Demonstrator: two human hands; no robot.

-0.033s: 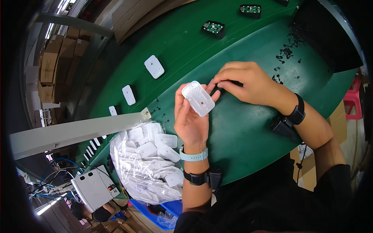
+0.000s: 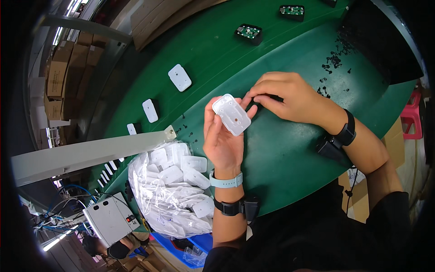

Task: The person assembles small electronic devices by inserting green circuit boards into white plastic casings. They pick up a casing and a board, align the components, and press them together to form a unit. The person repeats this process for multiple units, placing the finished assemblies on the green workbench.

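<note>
One white plastic cover [image 2: 231, 114], pinched between our left hand [image 2: 222, 136] fingers; our right hand [image 2: 285, 96] fingertips pressed together at its edge, above the green belt [image 2: 281, 163].

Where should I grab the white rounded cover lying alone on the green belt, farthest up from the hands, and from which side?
Judging by its pose, take the white cover across its two long edges, coming straight down from above. It lies flat on the green belt with bare belt all round, so nothing blocks the fingers. Its rounded corners would slip; the straight long sides look surest.
</note>
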